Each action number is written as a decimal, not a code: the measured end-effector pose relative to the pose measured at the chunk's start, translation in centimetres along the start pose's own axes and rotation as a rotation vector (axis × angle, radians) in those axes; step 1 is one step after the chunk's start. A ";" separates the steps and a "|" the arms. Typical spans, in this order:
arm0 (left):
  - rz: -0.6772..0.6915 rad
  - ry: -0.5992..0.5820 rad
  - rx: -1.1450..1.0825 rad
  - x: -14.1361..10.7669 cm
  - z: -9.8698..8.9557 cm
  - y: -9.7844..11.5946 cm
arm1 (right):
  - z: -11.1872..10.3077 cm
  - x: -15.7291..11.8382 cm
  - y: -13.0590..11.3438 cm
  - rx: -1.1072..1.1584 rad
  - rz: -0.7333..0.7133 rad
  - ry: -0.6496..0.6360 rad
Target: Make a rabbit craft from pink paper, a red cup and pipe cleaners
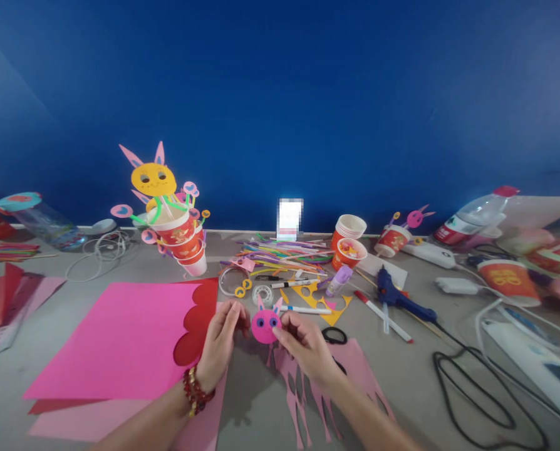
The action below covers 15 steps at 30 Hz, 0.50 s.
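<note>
A small round pink paper rabbit face [264,332] has two dark-centred eyes and upright light-pink ears. My right hand [308,346] pinches its right edge between thumb and fingers. To the left of the face is my left hand [223,338], fingers and thumb pressed together; whether anything small is between them is hidden. Below the right hand lies cut light-pink paper [361,369] with long cut-out gaps. Black-handled scissors [335,336] rest partly under that hand. Just beyond the face are a white-and-blue marker [305,309] and a tape roll [262,294].
Bright pink sheets [115,338] lie at left over red paper. Stacked cups with a yellow rabbit face [154,180] stand behind them. Colourful sticks [284,255] and a lit phone [289,219] are at the back. Right are a blue glue gun [402,297] and cables [468,376].
</note>
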<state>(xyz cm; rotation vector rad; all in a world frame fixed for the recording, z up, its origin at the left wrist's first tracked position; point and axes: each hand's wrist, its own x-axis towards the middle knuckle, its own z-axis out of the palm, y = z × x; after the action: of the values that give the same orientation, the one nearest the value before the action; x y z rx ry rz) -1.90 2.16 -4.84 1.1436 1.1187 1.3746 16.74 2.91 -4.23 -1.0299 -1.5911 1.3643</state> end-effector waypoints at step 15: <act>-0.024 -0.080 0.124 -0.3 0.1 0.3 | 0.0 0.1 0.3 0.109 0.028 0.027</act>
<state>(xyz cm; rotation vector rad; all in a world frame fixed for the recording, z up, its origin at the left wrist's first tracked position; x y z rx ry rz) -1.81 1.84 -4.51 1.2587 1.1689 1.2446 16.75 3.08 -4.49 -1.0034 -1.4708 1.4341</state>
